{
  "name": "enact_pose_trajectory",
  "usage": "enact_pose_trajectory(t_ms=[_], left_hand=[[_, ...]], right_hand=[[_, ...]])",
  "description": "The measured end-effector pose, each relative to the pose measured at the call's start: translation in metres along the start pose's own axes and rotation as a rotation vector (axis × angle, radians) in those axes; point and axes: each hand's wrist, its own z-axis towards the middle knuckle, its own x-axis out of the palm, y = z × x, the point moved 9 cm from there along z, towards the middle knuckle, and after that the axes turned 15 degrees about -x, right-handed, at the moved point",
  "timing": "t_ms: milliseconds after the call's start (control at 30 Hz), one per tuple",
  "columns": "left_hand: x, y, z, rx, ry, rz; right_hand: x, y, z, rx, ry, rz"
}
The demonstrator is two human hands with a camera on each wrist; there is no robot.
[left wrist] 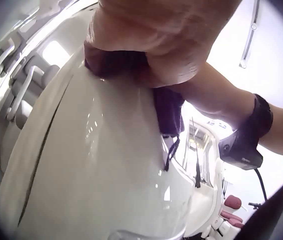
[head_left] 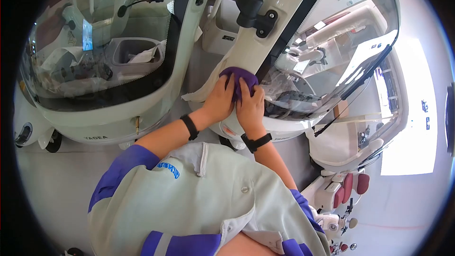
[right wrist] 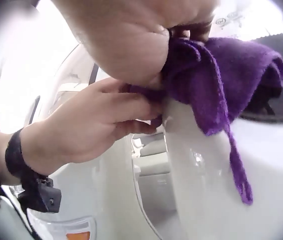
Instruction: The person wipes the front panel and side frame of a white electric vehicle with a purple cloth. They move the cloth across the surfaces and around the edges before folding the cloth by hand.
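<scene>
A purple cloth (head_left: 242, 73) lies bunched against the cream-white front pillar of a small vehicle (head_left: 237, 50), low beside its windshield. My left hand (head_left: 220, 101) grips its left part, fingers bent around the pillar's edge in the right wrist view. Close beside it, my right hand (head_left: 250, 107) holds the cloth's right part, the thumbs near each other. In the right wrist view, a fold of the cloth (right wrist: 241, 75) and a thin loop hang out from beneath my right hand (right wrist: 126, 40). The left palm hides part of the cloth in the left wrist view.
A black bracket (head_left: 266, 22) sits higher on the pillar. To the right curves the clear windshield (head_left: 327, 61) with a wiper. Another white vehicle (head_left: 104, 121) stands close on the left. Scooters with red seats (head_left: 348, 189) are farther off at the lower right.
</scene>
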Motion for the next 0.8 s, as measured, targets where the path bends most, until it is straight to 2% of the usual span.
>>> enact_pose_trajectory(t_ms=[33, 133, 233, 333, 400, 567, 667, 733, 767, 800], left_hand=[[0.002, 0.002, 0.001, -0.016, 0.023, 0.033], [-0.025, -0.017, 0.033, 0.062, -0.116, 0.142], [-0.044, -0.035, 0.078, 0.138, -0.131, 0.043], [-0.047, -0.037, 0.092, 0.185, -0.179, 0.000], [-0.042, -0.030, 0.083, 0.166, -0.138, 0.010], [-0.017, -0.022, 0.024, 0.180, -0.066, 0.163], [-0.015, -0.038, 0.018, 0.257, -0.085, 0.224], [-0.028, -0.071, 0.033, 0.289, -0.070, 0.224], [-0.030, -0.094, 0.040, 0.407, -0.056, 0.273], [-0.032, -0.110, 0.053, 0.415, -0.081, 0.277]], right_hand=[[0.004, 0.000, 0.001, -0.010, 0.029, 0.007], [-0.014, -0.011, 0.034, -0.024, 0.043, -0.023], [-0.043, -0.021, 0.080, -0.007, -0.039, -0.011], [-0.049, -0.023, 0.091, 0.019, -0.064, -0.011], [-0.045, -0.019, 0.079, -0.013, -0.097, -0.046], [0.001, -0.016, 0.003, 0.072, 0.004, 0.140], [-0.017, -0.029, 0.005, 0.122, 0.008, 0.209], [-0.054, -0.045, 0.038, 0.118, -0.150, 0.132], [-0.073, -0.054, 0.058, 0.117, -0.230, 0.090], [-0.088, -0.062, 0.077, 0.113, -0.250, 0.077]])
